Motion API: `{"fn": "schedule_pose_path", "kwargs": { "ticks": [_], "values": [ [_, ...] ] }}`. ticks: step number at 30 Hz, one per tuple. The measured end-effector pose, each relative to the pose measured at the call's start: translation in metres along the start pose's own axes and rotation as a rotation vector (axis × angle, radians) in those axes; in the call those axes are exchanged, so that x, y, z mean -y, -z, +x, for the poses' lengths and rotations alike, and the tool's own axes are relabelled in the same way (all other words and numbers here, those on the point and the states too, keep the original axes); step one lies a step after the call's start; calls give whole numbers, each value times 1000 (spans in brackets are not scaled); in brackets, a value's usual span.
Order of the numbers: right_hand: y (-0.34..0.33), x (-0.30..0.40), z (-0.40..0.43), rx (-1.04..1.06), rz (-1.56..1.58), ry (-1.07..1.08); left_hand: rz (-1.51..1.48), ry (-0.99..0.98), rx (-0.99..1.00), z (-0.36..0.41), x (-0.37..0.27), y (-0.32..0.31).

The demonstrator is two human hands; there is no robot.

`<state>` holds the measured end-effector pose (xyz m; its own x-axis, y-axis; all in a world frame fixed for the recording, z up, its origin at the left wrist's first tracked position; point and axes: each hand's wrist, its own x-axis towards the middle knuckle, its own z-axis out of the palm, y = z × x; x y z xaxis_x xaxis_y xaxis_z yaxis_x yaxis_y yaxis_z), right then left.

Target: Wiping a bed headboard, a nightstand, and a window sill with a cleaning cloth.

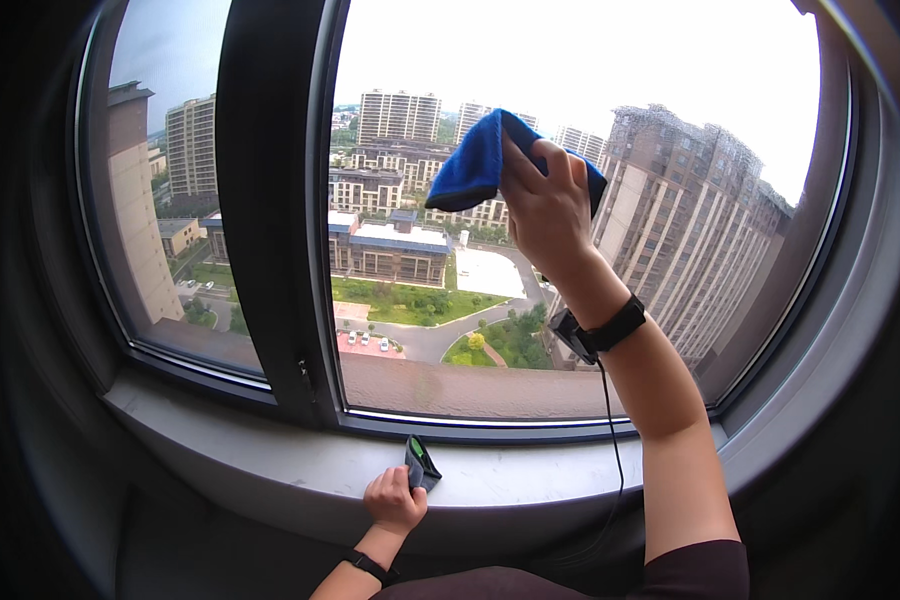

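A blue cloth (469, 161) with a dark hem is gripped in my right hand (547, 199), which is raised to the middle of the large window pane (435, 337). The cloth hangs in folds to both sides of my fingers and appears to lie against the glass. Low over the windowsill (510, 472), my left hand (396, 499) is closed around a folded grey and green cloth (422, 465). My left fingers hide part of that cloth.
A dark frame post (274, 187) with a small metal latch part (304, 371) divides the large pane from a narrower left pane (169, 45). From a device (570, 334) strapped at my right wrist, a thin black cable (616, 435) hangs down past the sill edge. Tall buildings stand outside.
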<state>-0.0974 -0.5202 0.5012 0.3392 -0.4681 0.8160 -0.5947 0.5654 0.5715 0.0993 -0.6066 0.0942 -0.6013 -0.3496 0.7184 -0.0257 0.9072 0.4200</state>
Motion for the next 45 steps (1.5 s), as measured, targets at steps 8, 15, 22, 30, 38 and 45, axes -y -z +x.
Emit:
{"fn": "schedule_pose_path", "kwargs": {
  "ticks": [8, 15, 22, 30, 38, 45],
  "values": [
    [14, -21, -63, 53, -79, 39, 3, 9, 12, 2, 0, 1],
    [-9, 25, -17, 24, 35, 84, 54, -8, -46, -3, 11, 4],
    [4, 1, -26, 65, -60, 33, 13, -53, -8, -3, 6, -5],
    [-4, 22, -75, 73, -59, -35, -17, -29, 20, 0, 3, -1],
    [-13, 40, -43, -11, -101, -99, 9, -6, 28, -4, 12, 5],
    [-10, 26, -27, 38, -77, -118, 4, -29, 26, -1, 6, -2]
  ]
}}
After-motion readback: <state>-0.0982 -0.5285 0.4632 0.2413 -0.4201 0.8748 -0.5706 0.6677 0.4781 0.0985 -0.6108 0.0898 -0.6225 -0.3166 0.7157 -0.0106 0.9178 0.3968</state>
